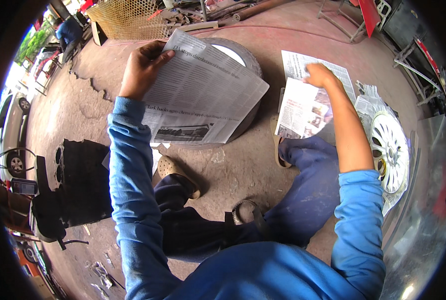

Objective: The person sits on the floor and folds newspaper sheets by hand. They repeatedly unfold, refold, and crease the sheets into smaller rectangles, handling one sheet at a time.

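My left hand pinches a large newspaper sheet at its upper left edge, thumb on top. The sheet spreads over a tyre lying on the floor and hides most of it; part of a white rim shows behind the paper. At the right, the fingers of my right hand are closed on a smaller newspaper piece with coloured pictures. Another newspaper page shows behind that hand. Beside my right forearm, a white multi-spoke wheel has newspaper around its edge.
A black car part stands on the floor at my left. Farther off are a yellow mesh panel, metal stands and a person. A parked car is at the far left. Clear plastic sheeting lies at the right.
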### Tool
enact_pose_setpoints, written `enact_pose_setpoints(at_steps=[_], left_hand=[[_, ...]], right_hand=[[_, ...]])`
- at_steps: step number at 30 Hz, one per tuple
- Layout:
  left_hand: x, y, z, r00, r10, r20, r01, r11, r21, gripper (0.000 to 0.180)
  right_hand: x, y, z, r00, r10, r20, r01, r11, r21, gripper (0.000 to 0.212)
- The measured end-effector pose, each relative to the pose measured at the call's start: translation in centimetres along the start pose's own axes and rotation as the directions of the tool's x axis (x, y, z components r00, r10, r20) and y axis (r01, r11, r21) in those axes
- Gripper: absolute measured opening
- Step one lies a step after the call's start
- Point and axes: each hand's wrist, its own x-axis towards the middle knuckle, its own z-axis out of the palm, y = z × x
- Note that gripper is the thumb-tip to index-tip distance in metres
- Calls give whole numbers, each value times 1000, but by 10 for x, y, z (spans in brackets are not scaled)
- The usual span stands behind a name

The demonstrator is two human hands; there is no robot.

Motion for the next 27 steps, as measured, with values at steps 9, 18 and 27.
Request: enact_pose_setpoints(at_steps=[9, 18, 27], left_hand=[[6, 16, 14, 999, 27, 41, -24, 997, -75, 22], [5, 0, 13, 999, 5, 50, -2, 998, -67, 26], [-12, -43, -9, 933, -255, 254, 212, 960, 186, 31]], right_hand=[[-39, -128, -53, 797, -441, -412, 599, 492, 633, 48], [-27, -124, -44, 832, -156, -533, 545, 415, 729, 39], [-13, -79, -43, 894, -81, -440, 446, 260, 857, 28]])
